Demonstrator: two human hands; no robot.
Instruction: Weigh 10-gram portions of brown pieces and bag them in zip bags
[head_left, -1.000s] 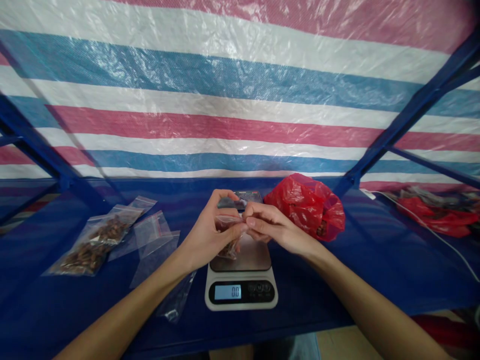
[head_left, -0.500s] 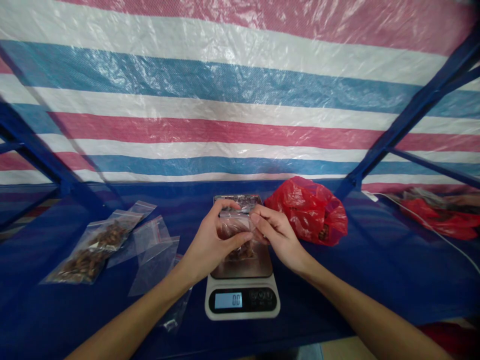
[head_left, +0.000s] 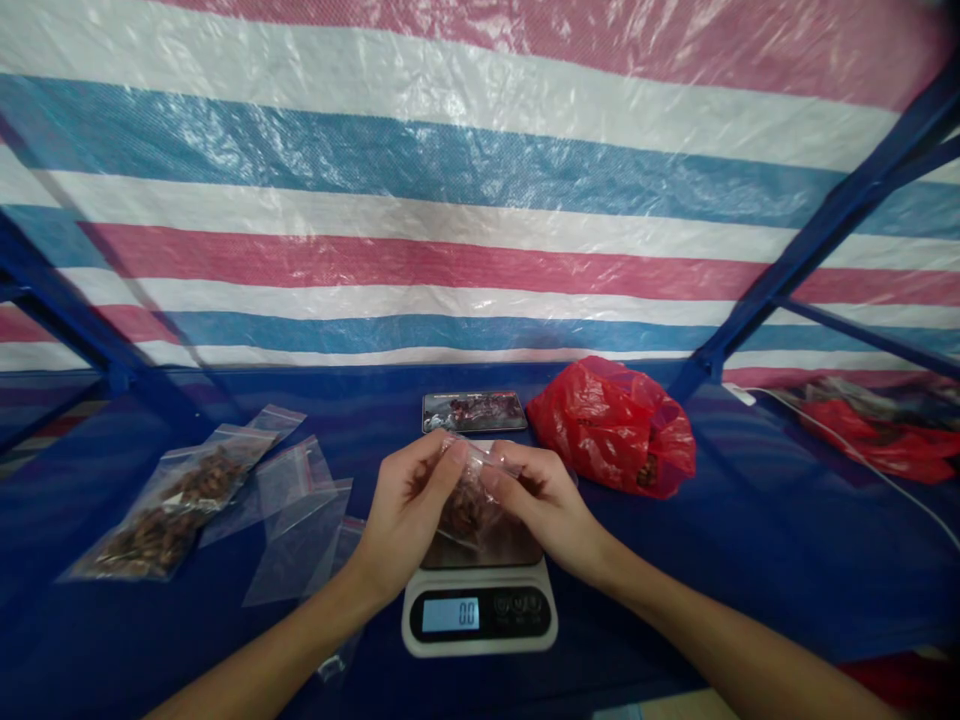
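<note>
Between my hands hangs a clear zip bag (head_left: 466, 510) with brown dried pieces inside. My left hand (head_left: 412, 490) pinches its top edge on the left, thumb against the plastic. On the right, my right hand (head_left: 544, 500) is closed on the same edge, fingers curled. Below the bag is a white kitchen scale (head_left: 480, 645) with a metal plate, its display reading 0.0. Whether the bag touches the plate, I cannot tell. Just behind the scale lies a flat dark rectangular object with a picture on it, perhaps a phone (head_left: 474, 411).
To the left lie filled zip bags (head_left: 172, 510) of brown pieces and several unfilled zip bags (head_left: 300, 520). A red plastic bag (head_left: 615, 430) stands right of the scale. Blue metal posts (head_left: 795, 240) flank the blue table, a white cable (head_left: 862, 455) runs at right, and a striped sheet (head_left: 450, 180) hangs behind.
Both hands have come nearer to me and lower with the zip bag, uncovering the flat object behind the scale. My left fingers, earlier spread around the bag, now pinch its top edge.
</note>
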